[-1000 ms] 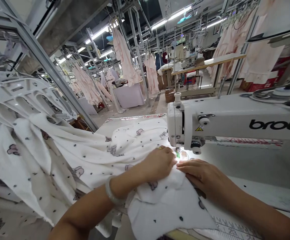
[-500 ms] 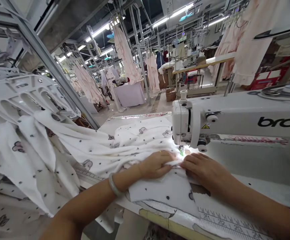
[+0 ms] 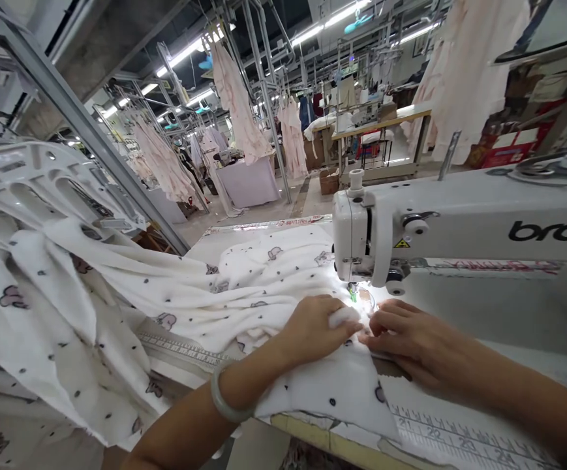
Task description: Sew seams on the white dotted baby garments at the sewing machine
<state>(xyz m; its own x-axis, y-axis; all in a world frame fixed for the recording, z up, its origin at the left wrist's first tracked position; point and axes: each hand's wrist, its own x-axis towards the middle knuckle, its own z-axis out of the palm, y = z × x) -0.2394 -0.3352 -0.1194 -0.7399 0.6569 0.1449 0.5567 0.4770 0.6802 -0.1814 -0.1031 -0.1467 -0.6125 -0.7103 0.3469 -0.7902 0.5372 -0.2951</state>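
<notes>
A white printed fabric [image 3: 244,287] with small dark dots and animal shapes lies across the sewing table and drapes off to the left. My left hand [image 3: 315,328], a pale bangle on its wrist, is closed on a bunched fold of this fabric just in front of the needle. My right hand [image 3: 405,336] lies beside it with fingers curled, pinching the fabric's edge. Both hands sit right below the head of the white sewing machine [image 3: 410,228], whose lamp lights the needle area [image 3: 354,292].
A printed ruler strip [image 3: 459,438] runs along the table's front edge. A white plastic rack [image 3: 33,189] holds draped fabric at left. Behind are metal frames, hanging pale pink garments [image 3: 237,98] and other work tables [image 3: 381,127].
My left hand has gathered the flat fabric into a small bunched fold and my right fingers have curled into a pinch. The view has shifted slightly.
</notes>
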